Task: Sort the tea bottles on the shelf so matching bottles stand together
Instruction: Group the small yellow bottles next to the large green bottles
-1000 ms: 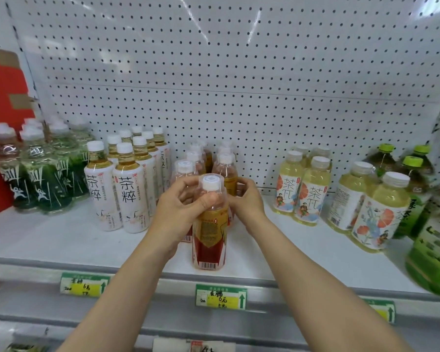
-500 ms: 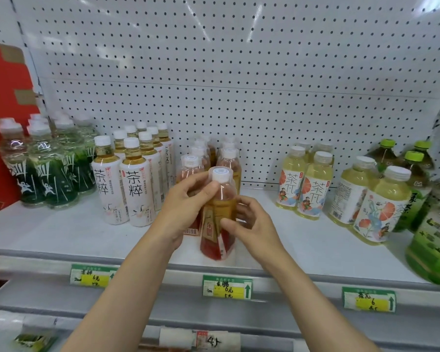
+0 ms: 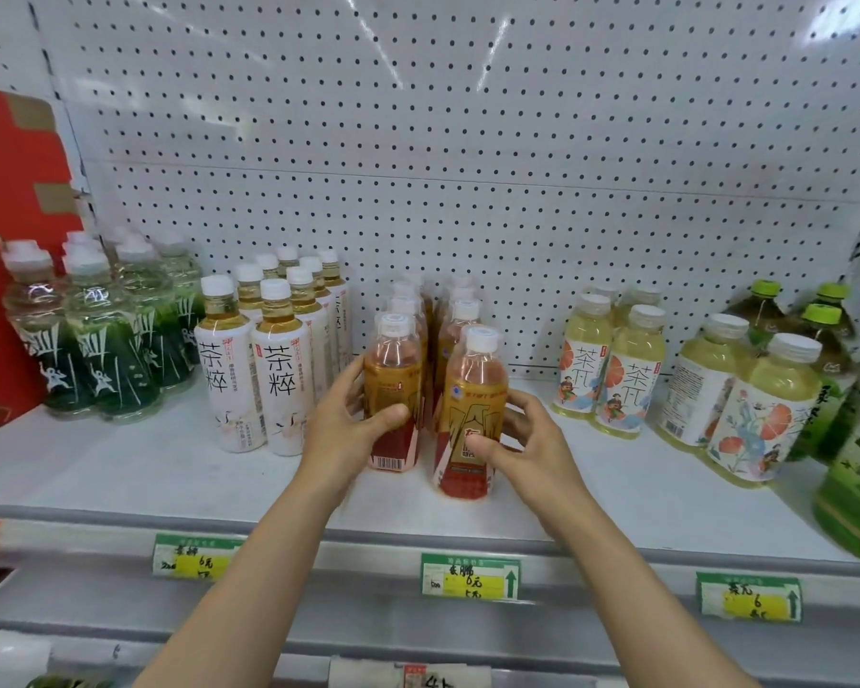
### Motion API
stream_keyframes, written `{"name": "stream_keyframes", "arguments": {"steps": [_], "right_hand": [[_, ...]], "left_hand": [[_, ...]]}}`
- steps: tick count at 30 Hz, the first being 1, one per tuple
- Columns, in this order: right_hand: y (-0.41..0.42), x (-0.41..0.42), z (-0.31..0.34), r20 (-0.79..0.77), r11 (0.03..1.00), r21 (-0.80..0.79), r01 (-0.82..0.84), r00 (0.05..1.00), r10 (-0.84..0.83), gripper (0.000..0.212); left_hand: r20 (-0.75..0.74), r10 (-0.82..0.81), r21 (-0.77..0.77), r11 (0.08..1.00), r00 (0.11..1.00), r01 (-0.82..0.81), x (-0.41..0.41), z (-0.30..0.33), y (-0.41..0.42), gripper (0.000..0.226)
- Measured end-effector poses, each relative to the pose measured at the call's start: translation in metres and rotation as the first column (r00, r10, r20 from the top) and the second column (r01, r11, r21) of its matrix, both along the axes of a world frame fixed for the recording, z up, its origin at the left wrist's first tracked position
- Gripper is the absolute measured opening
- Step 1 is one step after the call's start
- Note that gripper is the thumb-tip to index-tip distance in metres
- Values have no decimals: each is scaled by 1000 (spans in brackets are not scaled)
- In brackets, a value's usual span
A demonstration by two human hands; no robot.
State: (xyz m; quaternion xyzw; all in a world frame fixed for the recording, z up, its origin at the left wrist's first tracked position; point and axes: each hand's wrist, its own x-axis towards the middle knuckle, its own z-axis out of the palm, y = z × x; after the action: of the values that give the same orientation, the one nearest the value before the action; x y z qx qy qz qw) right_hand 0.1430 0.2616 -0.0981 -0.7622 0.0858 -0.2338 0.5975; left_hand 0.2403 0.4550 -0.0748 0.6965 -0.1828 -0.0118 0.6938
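tea bottles with red-and-gold labels stand mid-shelf in two rows. we hold each front one upright, squaring them flush and labels forward without nudging the rows behind. left hand wraps the left bottle from nine o'clock; right hand curls round the right one from four o'clock.

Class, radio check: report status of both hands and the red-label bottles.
Left hand grips left front red-label bottle. Right hand grips right front red-label bottle. Both upright on shelf. Nothing blocking.
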Motion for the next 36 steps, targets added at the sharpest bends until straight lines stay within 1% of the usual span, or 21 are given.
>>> {"name": "stream_keyframes", "arguments": {"steps": [4, 8, 12, 14, 17, 19, 20, 21, 22, 23, 24, 25, 27, 29, 30, 31, 32, 33, 34, 36], "right_hand": [[0, 13, 2, 11, 1000, -12, 12, 1000, -12, 62], [8, 24, 1, 52, 999, 3, 39, 998, -39, 62], [11, 30, -1, 76, 998, 2, 70, 995, -70, 61], [10, 31, -4, 87, 997, 1, 74, 993, -74, 60], [12, 30, -7, 106, 997, 4, 79, 991, -79, 61], [14, 29, -8, 108, 996, 5, 87, 990, -87, 61], [14, 28, -7, 102, 997, 1, 83, 991, -83, 60], [13, 27, -6, 94, 998, -1, 70, 993, -69, 60], [10, 25, -5, 89, 999, 7, 49, 995, -50, 61], [7, 22, -2, 88, 999, 24, 35, 995, -37, 63], [2, 19, 1, 97, 998, 44, 42, 994, -46, 64], [-5, 15, 5, 115, 994, 66, 85, 989, -92, 64], [-25, 5, 15, 189, 955, 114, 273, 938, -290, 59], [-52, -5, 24, 234, 847, 156, 509, 814, -532, 56], [-68, -10, 27, 232, 787, 159, 597, 752, -617, 56], [-84, -13, 30, 218, 742, 142, 655, 711, -669, 59], [-98, -16, 31, 193, 720, 110, 685, 696, -692, 63], [-112, -17, 32, 156, 717, 62, 694, 703, -694, 67], [-122, -17, 32, 117, 729, 7, 684, 724, -680, 69], [-139, -15, 29, 44, 777, -84, 624, 781, -623, 66]], "left_hand": [[-18, -56, -3, 998, 998, 56, 10, -1, 5, 79], [-10, -54, 5, 999, 998, 54, 14, -2, 4, 75], [26, -65, 15, 998, 998, 65, 18, -4, 1, 74], [46, -64, 15, 998, 997, 63, 18, -5, 1, 70], [53, -71, -1, 997, 996, 71, 19, -9, 0, 65], [46, -67, 17, 998, 997, 66, 17, -9, 0, 66], [52, -45, 51, 998, 998, 42, 17, -8, -1, 70], [83, 6, 116, 993, 996, -16, 14, -6, -2, 75], [143, 70, 191, 977, 987, -97, 11, -3, -4, 81], [218, 126, 231, 957, 968, -176, 5, 2, -6, 85], [297, 164, 219, 947, 941, -234, -5, 9, -10, 86], [368, 188, 169, 950, 911, -264, -15, 17, -14, 84], [492, 211, 45, 963, 845, -267, -39, 31, -28, 72], [595, 195, -42, 976, 780, -212, -60, 39, -49, 61], [631, 164, -56, 984, 758, -167, -66, 40, -62, 57], [650, 118, -49, 992, 751, -114, -69, 40, -77, 55], [644, 61, -28, 998, 763, -56, -70, 41, -95, 53], [608, -5, 3, 1000, 794, 4, -67, 41, -114, 54], [536, -71, 33, 997, 841, 63, -63, 41, -135, 56], [298, -199, 60, 980, 934, 190, -46, 38, -176, 63]]}}
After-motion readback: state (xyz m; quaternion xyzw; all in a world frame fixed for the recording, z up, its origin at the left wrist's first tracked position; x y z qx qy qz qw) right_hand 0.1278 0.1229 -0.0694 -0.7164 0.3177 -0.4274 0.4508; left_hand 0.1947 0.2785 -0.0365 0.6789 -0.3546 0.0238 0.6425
